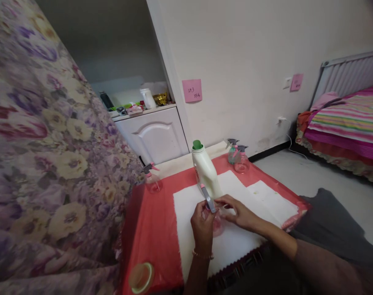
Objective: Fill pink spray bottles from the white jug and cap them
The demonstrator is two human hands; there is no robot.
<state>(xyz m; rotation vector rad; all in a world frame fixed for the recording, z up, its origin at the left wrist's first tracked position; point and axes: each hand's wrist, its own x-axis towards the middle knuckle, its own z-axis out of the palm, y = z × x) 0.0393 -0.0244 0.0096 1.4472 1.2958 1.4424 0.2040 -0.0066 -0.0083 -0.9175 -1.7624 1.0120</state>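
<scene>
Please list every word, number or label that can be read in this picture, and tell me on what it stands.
"293" over a second handwritten line, too blurred to read surely: on the pink note on the wall.
The second pink note by the wall socket: writing too small to read.
The white bottle behind the hands and the spray bottles: no legible label.

A white plastic detergent bottle with a green cap (pixel 205 170) stands far on the red-covered bench (pixel 149 229). Two pink spray bottles (pixel 239 157) stand far right, a floral curtain (pixel 45 155) hangs left, and a striped bed (pixel 349 123) lies far right.
</scene>
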